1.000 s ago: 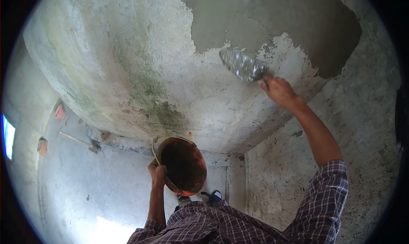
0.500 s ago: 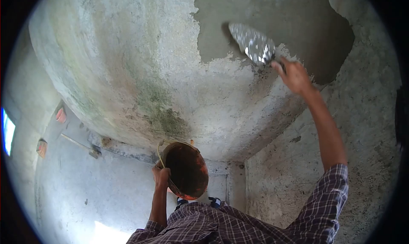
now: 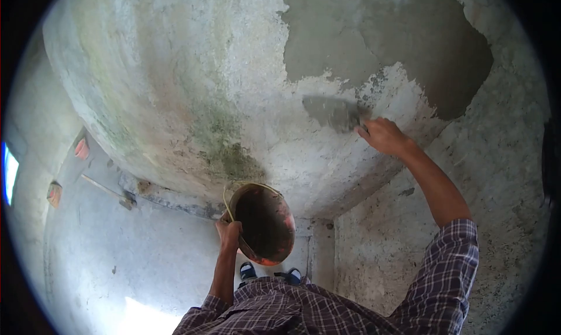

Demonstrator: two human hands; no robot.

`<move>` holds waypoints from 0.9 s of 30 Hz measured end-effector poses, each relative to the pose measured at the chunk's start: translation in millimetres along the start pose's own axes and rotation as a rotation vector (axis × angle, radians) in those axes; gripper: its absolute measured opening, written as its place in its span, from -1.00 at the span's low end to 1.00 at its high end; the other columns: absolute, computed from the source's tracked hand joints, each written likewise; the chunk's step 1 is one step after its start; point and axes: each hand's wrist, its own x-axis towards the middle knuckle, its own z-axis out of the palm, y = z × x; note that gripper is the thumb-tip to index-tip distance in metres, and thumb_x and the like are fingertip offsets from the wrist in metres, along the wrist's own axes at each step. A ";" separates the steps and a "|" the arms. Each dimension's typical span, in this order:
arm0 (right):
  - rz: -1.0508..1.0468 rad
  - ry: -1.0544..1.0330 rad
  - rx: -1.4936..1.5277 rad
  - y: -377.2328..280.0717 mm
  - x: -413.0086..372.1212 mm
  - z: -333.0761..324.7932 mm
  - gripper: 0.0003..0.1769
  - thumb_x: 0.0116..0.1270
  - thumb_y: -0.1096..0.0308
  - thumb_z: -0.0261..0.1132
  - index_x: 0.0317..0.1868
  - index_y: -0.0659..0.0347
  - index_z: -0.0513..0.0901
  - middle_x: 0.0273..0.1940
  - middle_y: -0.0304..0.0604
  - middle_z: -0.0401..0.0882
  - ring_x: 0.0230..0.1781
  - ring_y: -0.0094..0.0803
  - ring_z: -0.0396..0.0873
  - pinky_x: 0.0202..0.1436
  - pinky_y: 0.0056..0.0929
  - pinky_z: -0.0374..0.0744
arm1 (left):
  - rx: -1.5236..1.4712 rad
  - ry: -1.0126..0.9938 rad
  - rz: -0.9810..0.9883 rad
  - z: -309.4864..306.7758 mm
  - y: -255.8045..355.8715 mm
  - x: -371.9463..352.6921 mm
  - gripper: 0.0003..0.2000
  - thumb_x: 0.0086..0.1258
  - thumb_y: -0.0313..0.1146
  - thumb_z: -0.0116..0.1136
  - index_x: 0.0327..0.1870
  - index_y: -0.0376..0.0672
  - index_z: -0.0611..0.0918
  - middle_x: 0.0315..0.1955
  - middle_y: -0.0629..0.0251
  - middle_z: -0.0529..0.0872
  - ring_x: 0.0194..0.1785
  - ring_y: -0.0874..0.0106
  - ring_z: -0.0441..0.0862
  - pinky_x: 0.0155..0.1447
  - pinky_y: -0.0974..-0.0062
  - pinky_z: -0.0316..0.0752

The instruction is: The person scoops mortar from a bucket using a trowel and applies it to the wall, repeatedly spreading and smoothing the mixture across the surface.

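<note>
My right hand is closed around the handle of a pointed trowel, slightly blurred. Its grey-smeared blade lies close over the bare wall just below a patch of wet grey mortar. The patch has a ragged lower edge on the pale, stained wall. Down in front of my body, my left hand grips the left rim of an orange-stained bucket. The bucket tilts so that its dark, dirty inside shows, and a thin yellowish handle loops over its left side.
A rough side wall meets the plastered wall at a corner on my right. On the grey floor at left lie a long-handled tool, a reddish pot and a small brownish block. My sandalled feet stand below the bucket.
My right hand has moved the trowel down, from over the mortar patch to the wall below it. The bucket has shifted slightly up and right with my left hand.
</note>
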 end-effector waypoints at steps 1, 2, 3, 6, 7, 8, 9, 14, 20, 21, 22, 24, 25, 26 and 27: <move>-0.070 0.013 -0.078 2.1 -3.5 -7.0 -0.46 0.47 -0.02 0.00 -0.11 0.40 0.57 -0.49 0.16 0.60 -0.43 0.08 0.63 -0.26 -0.02 0.60 | -0.007 -0.007 -0.023 -0.6 -0.9 0.9 -0.51 -0.26 -0.62 -0.03 -0.15 -0.37 0.66 -0.52 0.38 0.58 -0.55 0.55 0.43 -0.50 0.58 0.31; -0.081 0.019 -0.094 3.6 -6.9 -14.8 -0.46 0.47 -0.02 0.00 -0.11 0.40 0.57 -0.49 0.16 0.60 -0.43 0.08 0.63 -0.26 -0.02 0.60 | -0.014 -0.012 -0.048 -0.5 -3.0 -0.1 -0.50 -0.26 -0.60 0.00 -0.13 -0.33 0.67 -0.51 0.36 0.61 -0.52 0.52 0.48 -0.45 0.55 0.37; -0.062 0.043 -0.098 -0.2 -13.3 -26.5 -0.47 0.46 -0.01 0.02 -0.09 0.39 0.56 -0.51 0.14 0.60 -0.44 0.07 0.63 -0.27 -0.04 0.60 | -0.024 -0.005 -0.045 -0.7 -9.8 1.1 -0.50 -0.26 -0.60 0.00 -0.13 -0.33 0.67 -0.51 0.36 0.61 -0.52 0.52 0.48 -0.45 0.55 0.37; -0.024 0.228 -0.119 -1.6 -5.3 -52.3 -0.51 0.45 0.01 0.04 -0.08 0.35 0.55 -0.56 0.11 0.59 -0.46 0.04 0.63 -0.29 -0.07 0.61 | 0.139 0.057 -0.102 9.7 -16.9 10.9 -0.47 -0.27 -0.55 0.03 -0.09 -0.22 0.68 -0.47 0.33 0.66 -0.43 0.45 0.56 -0.30 0.49 0.46; -0.002 0.379 -0.141 1.5 1.5 -61.7 -0.54 0.45 0.01 0.04 -0.10 0.33 0.55 -0.58 0.09 0.59 -0.47 0.03 0.64 -0.31 -0.08 0.62 | 0.249 0.116 -0.184 22.0 -10.6 12.2 -0.45 -0.28 -0.53 0.05 -0.07 -0.17 0.69 -0.45 0.31 0.68 -0.39 0.44 0.58 -0.23 0.47 0.47; 0.001 0.377 -0.144 2.4 8.5 -70.0 -0.54 0.45 0.01 0.04 -0.10 0.33 0.55 -0.58 0.09 0.59 -0.47 0.03 0.64 -0.31 -0.08 0.62 | 0.362 0.174 -0.268 29.7 -6.4 11.6 -0.43 -0.29 -0.51 0.06 -0.06 -0.12 0.69 -0.42 0.30 0.69 -0.35 0.42 0.60 -0.17 0.45 0.49; 0.014 0.460 -0.220 1.4 19.6 -81.7 -0.55 0.45 0.01 0.04 -0.12 0.30 0.53 -0.58 0.06 0.60 -0.48 0.02 0.64 -0.34 -0.09 0.63 | 0.264 0.210 -0.190 36.6 -27.9 23.7 -0.48 -0.26 -0.55 0.03 -0.10 -0.22 0.69 -0.47 0.29 0.65 -0.43 0.44 0.55 -0.30 0.46 0.47; 0.159 0.463 -0.413 19.7 54.1 -56.1 -0.56 0.46 -0.02 0.00 -0.19 0.24 0.49 -0.56 0.02 0.62 -0.48 -0.02 0.67 -0.41 -0.13 0.65 | -0.180 0.146 -0.175 68.2 0.6 2.7 -0.55 -0.24 -0.61 0.01 -0.17 -0.35 0.66 -0.53 0.34 0.54 -0.52 0.49 0.44 -0.49 0.51 0.34; 0.266 0.260 -0.427 41.3 15.0 -26.1 -0.54 0.46 -0.02 -0.03 -0.05 0.26 0.48 -0.47 0.08 0.64 -0.42 -0.01 0.68 -0.34 -0.13 0.66 | -0.049 0.079 -0.220 73.7 -14.1 7.0 -0.48 -0.27 -0.56 0.07 -0.10 -0.32 0.67 -0.46 0.27 0.62 -0.44 0.44 0.52 -0.39 0.48 0.41; 0.280 0.209 -0.465 54.0 -1.1 -15.4 -0.53 0.46 -0.02 -0.01 -0.02 0.26 0.48 -0.43 0.09 0.66 -0.40 -0.01 0.68 -0.32 -0.12 0.65 | 0.052 0.108 -0.231 72.7 -15.8 8.6 -0.45 -0.27 -0.52 0.09 -0.05 -0.27 0.67 -0.42 0.23 0.66 -0.39 0.40 0.58 -0.32 0.46 0.46; 0.302 0.214 -0.462 70.5 -21.5 2.6 -0.53 0.46 -0.02 -0.01 0.01 0.26 0.48 -0.40 0.10 0.66 -0.38 -0.01 0.68 -0.30 -0.10 0.65 | 0.044 0.105 -0.227 67.3 -15.0 9.5 -0.45 -0.27 -0.52 0.09 -0.05 -0.27 0.67 -0.42 0.23 0.66 -0.39 0.40 0.58 -0.32 0.46 0.46; 0.368 0.145 -0.468 84.9 -70.8 21.8 -0.52 0.45 0.00 0.01 0.06 0.26 0.48 -0.38 0.10 0.67 -0.37 0.00 0.68 -0.27 -0.07 0.63 | 0.224 0.049 -0.222 52.4 -16.0 6.9 -0.40 -0.24 -0.42 0.11 0.04 -0.04 0.67 -0.29 0.18 0.72 -0.22 0.30 0.66 -0.10 0.38 0.51; 0.424 0.084 -0.472 84.4 -86.9 22.2 -0.52 0.45 0.00 0.02 0.07 0.26 0.49 -0.38 0.10 0.67 -0.36 0.01 0.67 -0.27 -0.05 0.63 | 0.210 0.048 -0.214 48.4 -11.8 7.8 -0.40 -0.24 -0.42 0.11 0.04 -0.04 0.67 -0.29 0.18 0.72 -0.22 0.30 0.66 -0.10 0.38 0.51; 0.422 0.087 -0.479 79.6 -95.8 17.3 -0.52 0.45 0.00 0.02 0.07 0.26 0.49 -0.38 0.10 0.67 -0.36 0.01 0.67 -0.27 -0.05 0.63 | 0.310 0.065 -0.244 42.0 -7.9 2.5 -0.41 -0.22 -0.40 0.10 0.03 0.04 0.67 -0.26 0.17 0.73 -0.17 0.25 0.66 -0.05 0.35 0.50; 0.386 0.109 -0.482 74.6 -102.4 6.8 -0.53 0.45 0.01 0.03 0.04 0.27 0.51 -0.37 0.12 0.66 -0.36 0.04 0.67 -0.25 -0.03 0.62 | 0.410 0.083 -0.266 39.3 0.6 -0.4 -0.43 -0.19 -0.37 0.08 0.03 0.13 0.68 -0.22 0.17 0.73 -0.12 0.20 0.67 0.00 0.31 0.49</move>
